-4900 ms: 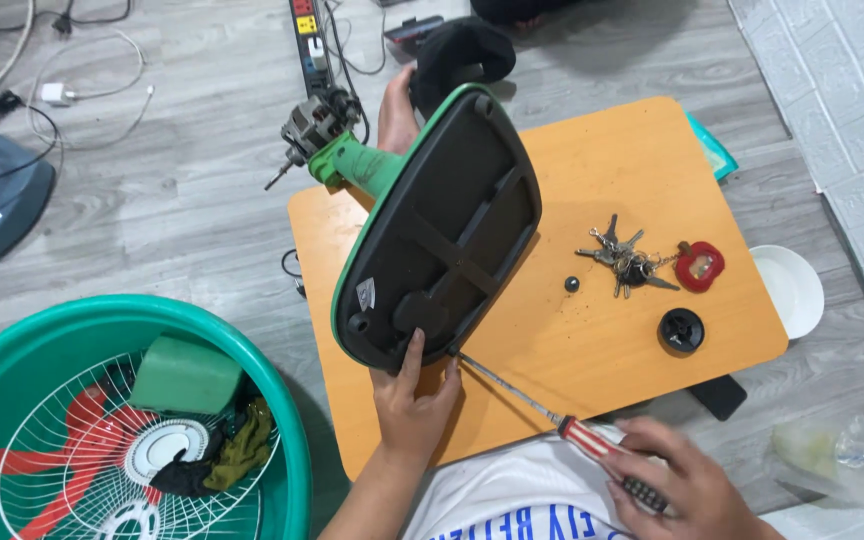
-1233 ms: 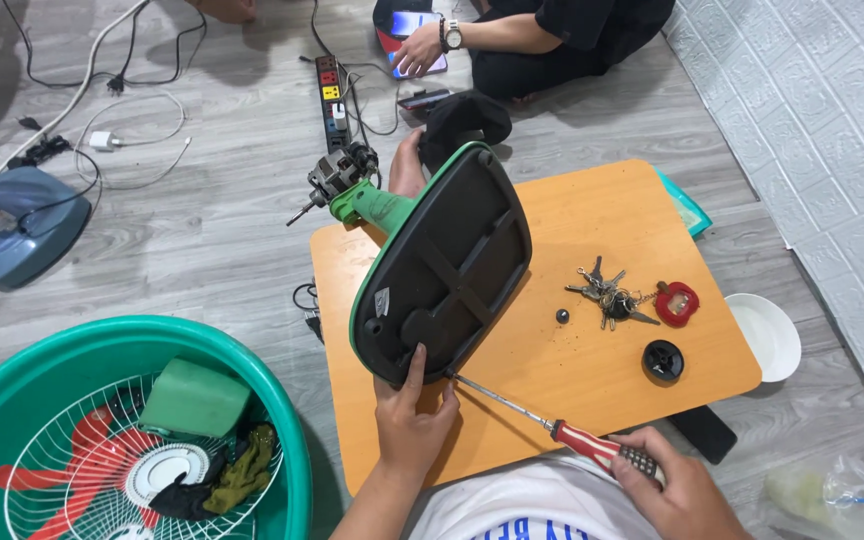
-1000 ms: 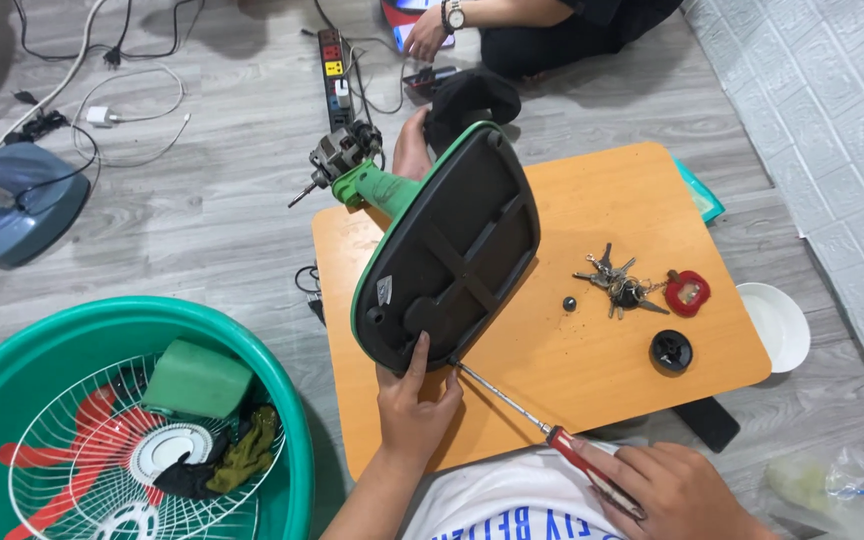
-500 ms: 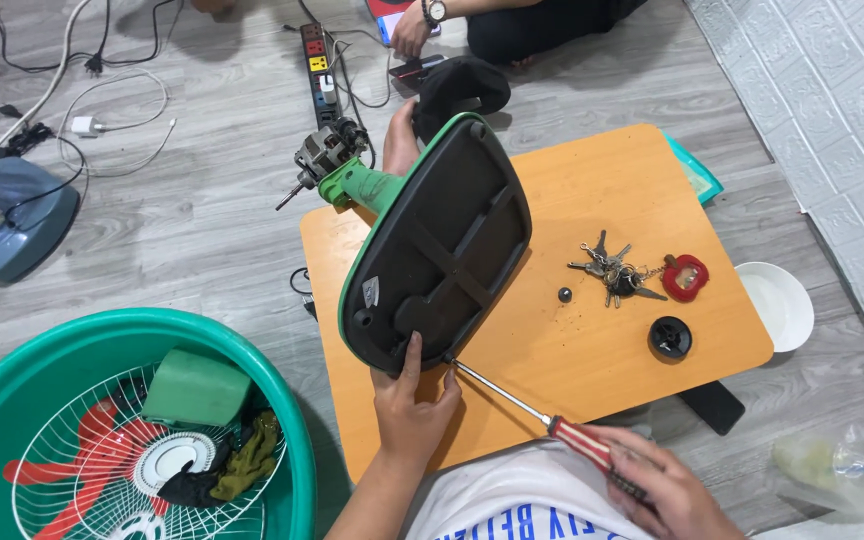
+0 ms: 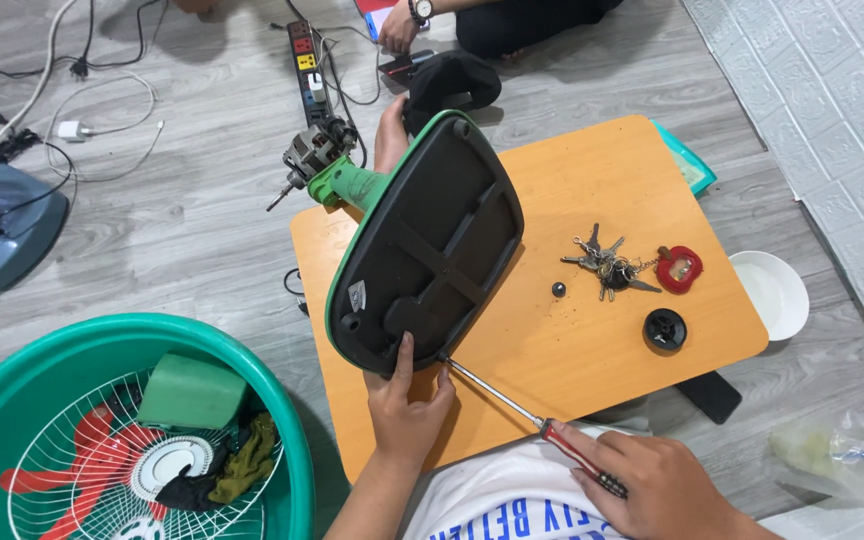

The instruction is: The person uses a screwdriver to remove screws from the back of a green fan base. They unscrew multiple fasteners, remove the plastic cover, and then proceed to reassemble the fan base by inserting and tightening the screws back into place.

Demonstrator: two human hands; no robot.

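Note:
A green fan base (image 5: 432,255) with a dark underside stands tilted on the small orange table (image 5: 572,350), its bare motor (image 5: 310,155) sticking out past the far edge. My left hand (image 5: 407,405) grips the base's near rim. My right hand (image 5: 657,485) holds a red-and-black screwdriver (image 5: 527,415), whose tip touches the near rim of the base next to my left thumb. Another person's hand (image 5: 390,125) steadies the far side of the base.
A key bunch (image 5: 607,265), a red fob (image 5: 679,268), a small dark screw (image 5: 558,289) and a black round cap (image 5: 665,329) lie on the table's right half. A green basin (image 5: 282,420) with a fan grille (image 5: 62,470) sits at left; power strip (image 5: 307,60) and cables lie beyond.
The view has shifted a little. Both hands keep their hold on the base and the screwdriver, with the tip staying at the base's near rim.

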